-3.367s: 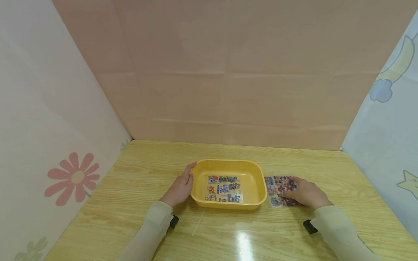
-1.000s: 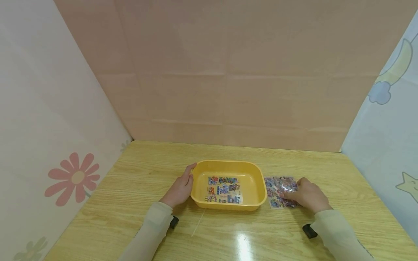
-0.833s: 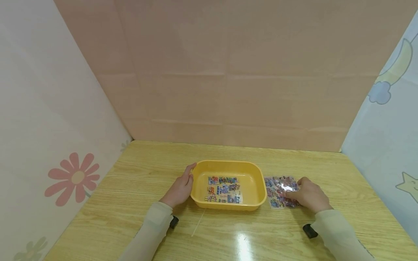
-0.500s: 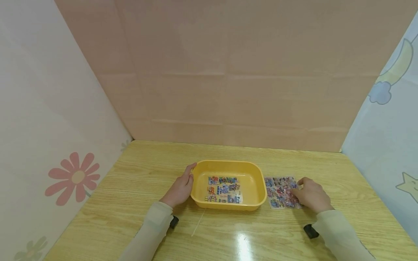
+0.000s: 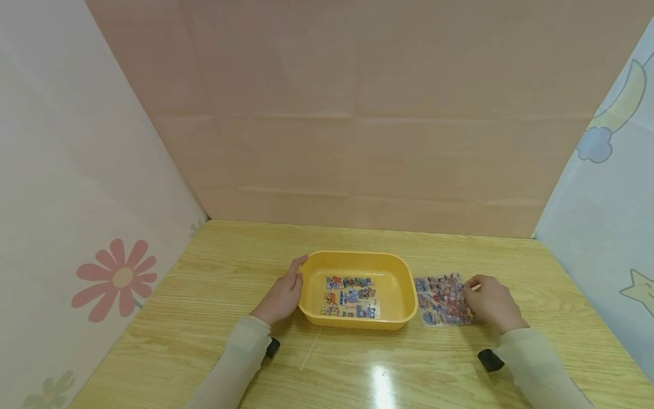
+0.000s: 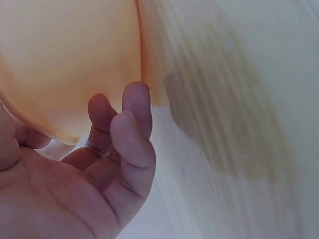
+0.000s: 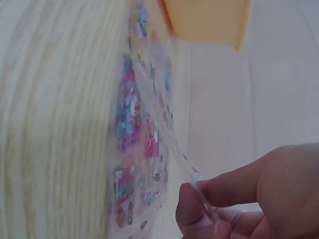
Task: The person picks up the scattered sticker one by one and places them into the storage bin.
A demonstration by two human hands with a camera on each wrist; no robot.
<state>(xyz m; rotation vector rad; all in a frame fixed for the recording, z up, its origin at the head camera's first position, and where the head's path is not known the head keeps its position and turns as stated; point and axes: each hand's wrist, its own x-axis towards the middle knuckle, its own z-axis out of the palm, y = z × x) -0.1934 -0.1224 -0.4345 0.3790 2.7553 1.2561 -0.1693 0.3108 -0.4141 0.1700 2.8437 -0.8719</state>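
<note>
A yellow plastic basin (image 5: 357, 322) sits on the wooden table. My left hand (image 5: 280, 292) holds its left end; in the left wrist view bent fingers (image 6: 133, 142) lie along the outer wall, close under the rim. To the right of the basin lie clear sticker sheets (image 5: 439, 301) printed with small colourful figures. My right hand (image 5: 493, 302) pinches the right edge of the top sheet between thumb and fingers. In the right wrist view this thin sheet (image 7: 167, 127) slants up from another printed sheet (image 7: 128, 114) lying flat beneath it.
Inside the basin lies another clear sticker sheet (image 5: 349, 296) with colourful pictures. A thin pale strip (image 5: 310, 349) lies on the table in front of the basin. A beige sheet wall (image 5: 352, 142) stands behind, with printed walls left and right.
My right hand has drawn back to the right from the middle of the sheets to their edge. The top sheet's right edge has risen. My left hand and the basin stay put.
</note>
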